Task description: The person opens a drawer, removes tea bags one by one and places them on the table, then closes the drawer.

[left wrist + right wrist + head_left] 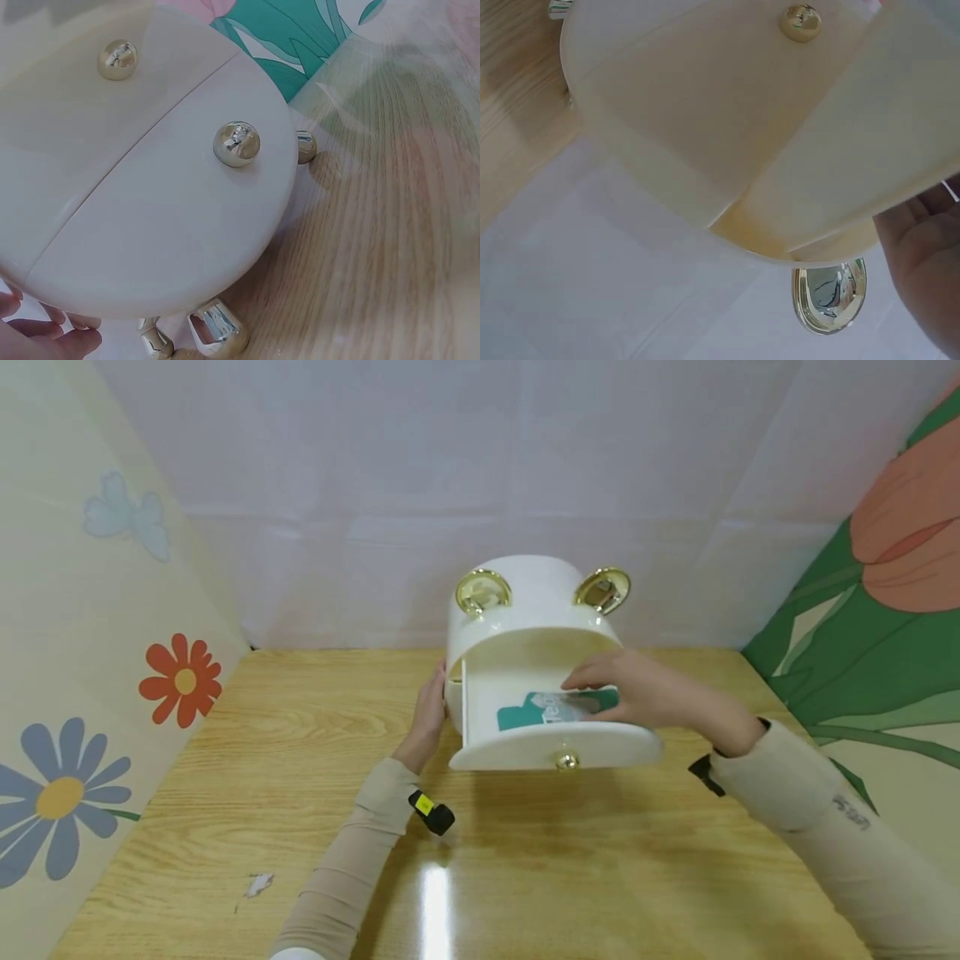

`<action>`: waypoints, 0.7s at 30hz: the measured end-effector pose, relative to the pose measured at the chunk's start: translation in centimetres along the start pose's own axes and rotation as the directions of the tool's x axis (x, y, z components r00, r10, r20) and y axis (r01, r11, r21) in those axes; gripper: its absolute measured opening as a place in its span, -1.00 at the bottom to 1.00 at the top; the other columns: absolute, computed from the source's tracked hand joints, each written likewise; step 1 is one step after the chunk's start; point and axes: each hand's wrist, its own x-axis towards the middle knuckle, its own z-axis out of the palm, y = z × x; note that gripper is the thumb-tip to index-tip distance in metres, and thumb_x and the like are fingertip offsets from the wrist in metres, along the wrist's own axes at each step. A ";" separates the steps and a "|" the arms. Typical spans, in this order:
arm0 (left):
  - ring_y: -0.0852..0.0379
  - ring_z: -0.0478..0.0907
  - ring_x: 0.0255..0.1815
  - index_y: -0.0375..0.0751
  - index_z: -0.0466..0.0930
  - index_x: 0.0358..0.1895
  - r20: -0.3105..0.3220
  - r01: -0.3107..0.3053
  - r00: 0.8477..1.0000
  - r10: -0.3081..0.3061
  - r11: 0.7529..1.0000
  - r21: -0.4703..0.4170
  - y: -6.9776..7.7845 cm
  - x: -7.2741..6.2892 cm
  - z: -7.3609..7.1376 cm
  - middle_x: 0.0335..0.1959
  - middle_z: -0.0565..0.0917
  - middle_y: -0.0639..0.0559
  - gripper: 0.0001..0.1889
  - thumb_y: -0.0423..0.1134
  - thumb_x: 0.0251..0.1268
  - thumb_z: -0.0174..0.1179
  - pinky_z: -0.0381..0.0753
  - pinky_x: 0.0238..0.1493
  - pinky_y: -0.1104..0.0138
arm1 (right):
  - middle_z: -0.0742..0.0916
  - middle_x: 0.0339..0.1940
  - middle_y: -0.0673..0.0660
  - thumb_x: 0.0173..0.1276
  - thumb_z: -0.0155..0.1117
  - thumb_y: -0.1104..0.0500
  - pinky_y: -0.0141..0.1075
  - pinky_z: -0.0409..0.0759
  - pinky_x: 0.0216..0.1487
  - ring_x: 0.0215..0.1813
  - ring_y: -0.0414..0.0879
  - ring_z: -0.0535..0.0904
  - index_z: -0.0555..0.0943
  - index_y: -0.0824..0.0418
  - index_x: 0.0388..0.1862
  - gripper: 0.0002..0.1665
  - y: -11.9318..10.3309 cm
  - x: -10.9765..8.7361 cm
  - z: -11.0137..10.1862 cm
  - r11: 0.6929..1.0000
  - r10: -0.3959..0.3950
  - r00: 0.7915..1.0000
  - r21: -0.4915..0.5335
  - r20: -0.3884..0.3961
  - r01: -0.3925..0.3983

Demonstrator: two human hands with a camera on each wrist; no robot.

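Observation:
A white rounded desktop drawer box [534, 585] with gold ear-like rings stands on the table, its upper drawer [510, 748] pulled out toward me. In the drawer lies a teal packet [519, 717] with white lettering. My right hand [637, 689] reaches in from the right and grips the packet's right end between fingers and thumb. The drawer wall hides the packet in the right wrist view. My left hand [430, 714] rests against the box's left side, fingers extended along it. In the left wrist view its fingertips [79, 341] show beside the lower drawer front [172, 225].
Gold knobs sit on both drawer fronts, including the upper drawer knob [567, 761]. Gold feet [217, 328] support the box. A white cloth wall [360, 527] rises behind the wooden table [300, 760], with flower-patterned panels at both sides. A pale worn patch [258, 884] marks the table at left.

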 end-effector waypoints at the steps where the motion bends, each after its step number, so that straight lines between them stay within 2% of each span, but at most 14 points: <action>1: 0.23 0.42 -0.21 -0.21 0.30 0.28 -0.003 -0.002 1.000 0.002 1.000 0.003 0.0 0.0 0.0 0.01 0.50 -0.19 -0.52 -0.07 0.48 -0.38 0.41 -0.23 0.40 | 0.65 -0.08 0.19 0.07 0.39 0.17 -0.03 0.49 -0.07 -0.06 0.07 0.55 0.60 0.33 -0.06 -0.56 0.1 0.1 0.1 1.000 -0.003 1.000 0.001 0.007 0.003; 7: 0.24 0.42 -0.23 -0.23 0.33 0.24 -0.006 -0.007 1.000 0.007 1.000 0.002 0.0 0.0 0.0 -0.04 0.52 -0.15 -0.53 -0.07 0.48 -0.37 0.41 -0.23 0.40 | 0.64 -0.12 0.18 0.03 0.42 0.14 -0.07 0.49 -0.12 -0.13 0.03 0.53 0.59 0.36 -0.05 -0.50 0.4 0.2 0.8 0.999 -0.036 0.999 0.009 0.001 0.036; 16: 0.23 0.42 -0.20 -0.22 0.32 0.26 -0.014 -0.007 1.000 0.007 1.000 0.020 0.1 0.0 0.0 0.00 0.51 -0.17 -0.53 -0.07 0.49 -0.38 0.40 -0.22 0.40 | 0.59 -0.15 0.22 -0.02 0.46 0.14 -0.12 0.49 -0.19 -0.17 0.04 0.49 0.56 0.42 -0.04 -0.42 0.4 0.4 1.2 1.000 -0.011 1.000 -0.028 -0.021 0.010; 21: 0.21 0.42 -0.18 -0.19 0.31 0.27 -0.004 0.002 1.000 -0.002 1.000 0.013 0.0 0.1 -0.1 0.02 0.50 -0.17 -0.53 -0.07 0.49 -0.38 0.41 -0.21 0.39 | 0.57 -0.13 0.24 -0.04 0.46 0.21 -0.09 0.47 -0.14 -0.13 0.07 0.48 0.51 0.45 -0.04 -0.42 0.1 0.5 1.0 0.999 0.033 0.999 -0.009 -0.041 -0.034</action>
